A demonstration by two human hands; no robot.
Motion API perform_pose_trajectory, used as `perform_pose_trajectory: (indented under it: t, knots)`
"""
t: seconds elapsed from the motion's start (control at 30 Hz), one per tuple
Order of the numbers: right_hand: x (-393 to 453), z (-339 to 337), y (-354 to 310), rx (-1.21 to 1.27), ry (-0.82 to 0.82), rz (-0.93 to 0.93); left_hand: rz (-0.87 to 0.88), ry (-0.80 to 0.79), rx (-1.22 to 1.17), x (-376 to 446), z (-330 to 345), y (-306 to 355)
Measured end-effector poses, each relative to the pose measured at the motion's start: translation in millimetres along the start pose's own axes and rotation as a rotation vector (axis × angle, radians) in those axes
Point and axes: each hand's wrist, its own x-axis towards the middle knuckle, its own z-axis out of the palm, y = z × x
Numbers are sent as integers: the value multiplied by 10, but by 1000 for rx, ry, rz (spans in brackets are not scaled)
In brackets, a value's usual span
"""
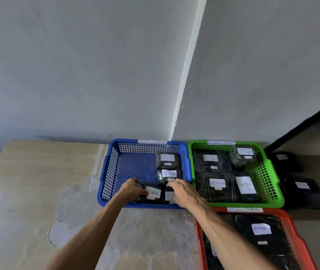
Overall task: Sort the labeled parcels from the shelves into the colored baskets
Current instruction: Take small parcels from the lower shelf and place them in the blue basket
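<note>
The blue basket stands on the table against the wall. Black wrapped parcels with white labels lie along its right side and near corner. My left hand grips the left end of a black parcel marked RETURN at the near edge of the blue basket. My right hand rests on a second small black parcel just right of it, fingers curled over it. Two more parcels, one marked RETURN and one behind it, lie farther back.
A green basket to the right holds several black parcels. A red basket at the near right holds large black parcels under my right forearm. More black parcels lie on a low shelf at far right. The wall stands close behind.
</note>
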Motion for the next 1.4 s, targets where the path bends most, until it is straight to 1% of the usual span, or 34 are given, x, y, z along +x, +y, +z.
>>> perform_pose_trajectory:
  t: [0.07,0.17,0.27,0.4,0.6,0.7,0.73,0.8,0.9,1.03,1.1,1.2,1.3,1.4]
  knots:
    - [24,8,-4,-38,-1,-7,7,-24,11,30,-2,-9]
    - [32,-1,-8,-60,-7,-9,10,1,14,82,49,-53]
    - [29,-18,-10,-72,-24,-2,35,40,155,108,104,-78]
    - [14,-51,-36,-82,-56,19,123,97,298,65,135,-81]
    - [-73,-89,-35,-39,-41,29,157,147,385,-58,172,-108]
    - [-195,-136,2,10,-4,0,185,229,449,-179,197,-61]
    - [-237,-152,31,25,21,-11,221,259,459,-223,218,-29]
    - [-344,-208,112,45,82,-32,348,310,464,-378,290,104]
    - [-589,-336,295,62,206,-71,549,320,470,-686,481,391]
    - [-1097,-501,717,58,436,-109,717,328,487,-1104,896,776]
    - [-1416,-547,1030,50,554,-126,781,344,496,-1298,1189,968]
    - [-1947,-591,1622,52,686,-123,857,377,509,-1644,1762,1284]
    - [-2555,-614,2315,32,751,-84,939,393,495,-1981,2484,1598]
    - [-3160,-614,3024,33,785,-45,975,348,525,-2324,3248,1903]
